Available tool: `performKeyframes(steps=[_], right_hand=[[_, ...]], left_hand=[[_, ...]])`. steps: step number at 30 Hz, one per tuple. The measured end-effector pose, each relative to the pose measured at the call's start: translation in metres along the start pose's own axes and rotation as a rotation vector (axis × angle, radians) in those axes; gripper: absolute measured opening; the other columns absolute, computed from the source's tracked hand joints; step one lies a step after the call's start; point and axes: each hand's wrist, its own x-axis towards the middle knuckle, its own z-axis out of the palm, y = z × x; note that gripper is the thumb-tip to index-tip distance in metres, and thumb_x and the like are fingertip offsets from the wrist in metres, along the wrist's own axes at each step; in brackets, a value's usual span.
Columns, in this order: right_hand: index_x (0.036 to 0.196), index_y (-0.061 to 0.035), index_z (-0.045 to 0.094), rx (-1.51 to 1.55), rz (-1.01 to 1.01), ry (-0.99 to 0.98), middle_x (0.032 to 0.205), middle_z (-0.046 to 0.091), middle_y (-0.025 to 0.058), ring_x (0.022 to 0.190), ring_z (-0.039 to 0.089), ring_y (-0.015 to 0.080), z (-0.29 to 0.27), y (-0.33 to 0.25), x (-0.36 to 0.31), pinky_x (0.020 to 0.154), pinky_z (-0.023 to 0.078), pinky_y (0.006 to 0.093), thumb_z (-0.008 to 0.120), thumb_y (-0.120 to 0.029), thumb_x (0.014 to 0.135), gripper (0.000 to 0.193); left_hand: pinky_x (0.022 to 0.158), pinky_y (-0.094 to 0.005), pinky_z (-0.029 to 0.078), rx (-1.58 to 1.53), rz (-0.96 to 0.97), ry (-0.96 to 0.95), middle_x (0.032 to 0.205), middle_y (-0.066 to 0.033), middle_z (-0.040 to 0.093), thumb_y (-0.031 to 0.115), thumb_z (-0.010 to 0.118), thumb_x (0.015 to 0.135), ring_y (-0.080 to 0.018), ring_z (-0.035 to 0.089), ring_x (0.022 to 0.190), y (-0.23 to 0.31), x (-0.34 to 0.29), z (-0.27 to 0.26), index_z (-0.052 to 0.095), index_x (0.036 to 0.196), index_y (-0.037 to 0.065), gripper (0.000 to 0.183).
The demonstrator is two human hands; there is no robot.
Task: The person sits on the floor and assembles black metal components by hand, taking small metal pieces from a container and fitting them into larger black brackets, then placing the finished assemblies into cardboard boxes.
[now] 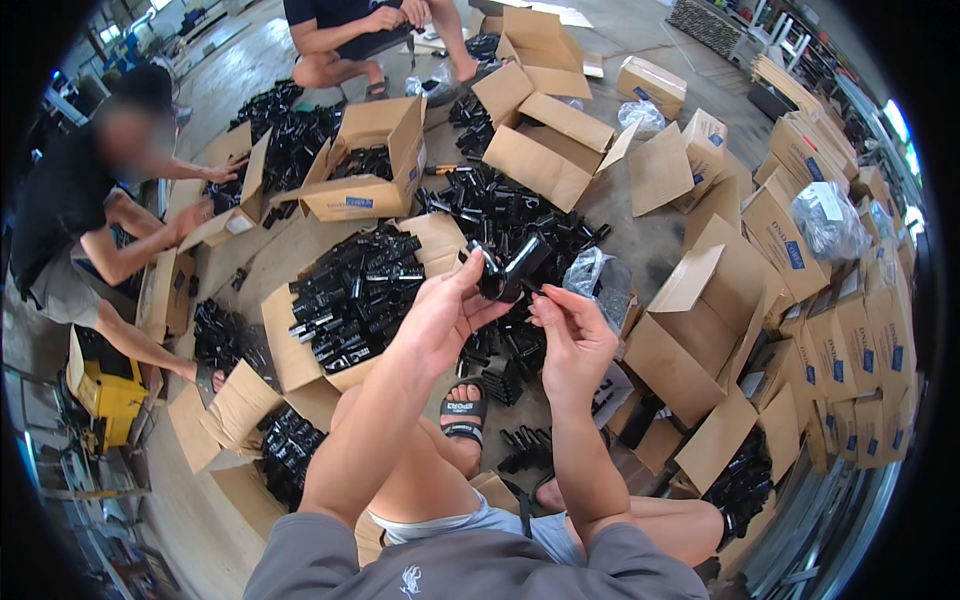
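Observation:
In front of me, above the heap, my left hand (pixel 448 305) grips a glossy black tubular part (pixel 522 268) that tilts up to the right. Its exact kind cannot be told. Close to the lower end of that part, my right hand (pixel 578 335) is closed in a pinch, with a small dark piece (pixel 530 288) at the fingertips; whether the piece touches the part is unclear. Beneath and beyond both hands spreads a pile of loose black parts (pixel 485 205). Left of my left forearm, an open carton (pixel 285 340) is filled with similar black parts (pixel 355 300).
Open cartons (pixel 690 335) stand to the right, beside stacked closed boxes (pixel 850 345). Clear plastic bags (pixel 600 275) lie near my right hand. One co-worker (pixel 90 200) reaches into a carton at left; another person (pixel 350 40) crouches at the far side. A yellow case (pixel 105 395) sits far left.

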Motion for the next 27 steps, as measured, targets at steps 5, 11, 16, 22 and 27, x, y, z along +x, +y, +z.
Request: performKeyframes(steps=[5, 11, 16, 22, 27], right_hand=[[0.105, 0.0035, 0.073, -0.103, 0.017, -0.021, 0.096, 0.074, 0.0069, 0.082, 0.068, 0.0087, -0.001, -0.001, -0.009, 0.074, 0.057, 0.0223, 0.074, -0.001, 0.092, 0.014], [0.106, 0.0031, 0.071, 0.078, 0.098, -0.013, 0.094, 0.074, 0.0071, 0.079, 0.069, 0.0113, -0.011, -0.003, -0.006, 0.071, 0.057, 0.0236, 0.073, -0.002, 0.093, 0.014], [0.109, 0.0004, 0.069, 0.385, 0.226, -0.035, 0.096, 0.073, 0.008, 0.081, 0.069, 0.0137, -0.027, 0.006, -0.007, 0.072, 0.057, 0.0256, 0.072, -0.005, 0.095, 0.016], [0.108, -0.0043, 0.068, 0.683, 0.324, -0.088, 0.099, 0.072, 0.0056, 0.084, 0.067, 0.013, -0.031, 0.016, -0.012, 0.077, 0.055, 0.0256, 0.067, -0.005, 0.098, 0.01], [0.109, -0.0066, 0.068, 0.87, 0.431, -0.109, 0.101, 0.071, 0.005, 0.086, 0.065, 0.0132, -0.03, 0.009, -0.015, 0.077, 0.054, 0.0274, 0.067, -0.007, 0.098, 0.011]], left_hand=[[0.09, -0.036, 0.06, -0.006, 0.018, -0.004, 0.105, -0.0088, 0.073, 0.036, 0.059, 0.104, -0.0197, 0.072, 0.097, -0.007, -0.01, 0.003, 0.066, 0.11, 0.004, 0.033], [0.093, -0.0316, 0.054, 0.157, 0.16, -0.077, 0.116, -0.0095, 0.072, 0.031, 0.061, 0.104, -0.0151, 0.07, 0.101, -0.011, -0.019, 0.014, 0.063, 0.125, 0.007, 0.032], [0.098, -0.029, 0.05, 0.261, 0.413, -0.16, 0.121, -0.0118, 0.07, 0.017, 0.064, 0.102, -0.0134, 0.066, 0.109, -0.016, -0.026, 0.028, 0.057, 0.125, 0.001, 0.029], [0.104, -0.0344, 0.049, 0.293, 0.552, -0.322, 0.125, -0.0162, 0.067, 0.008, 0.066, 0.098, -0.019, 0.063, 0.117, -0.022, -0.024, 0.026, 0.054, 0.129, 0.0, 0.034], [0.103, -0.035, 0.05, 0.429, 0.541, -0.371, 0.126, -0.0156, 0.066, 0.002, 0.065, 0.096, -0.0192, 0.063, 0.119, -0.012, -0.029, 0.026, 0.054, 0.129, 0.001, 0.036]])
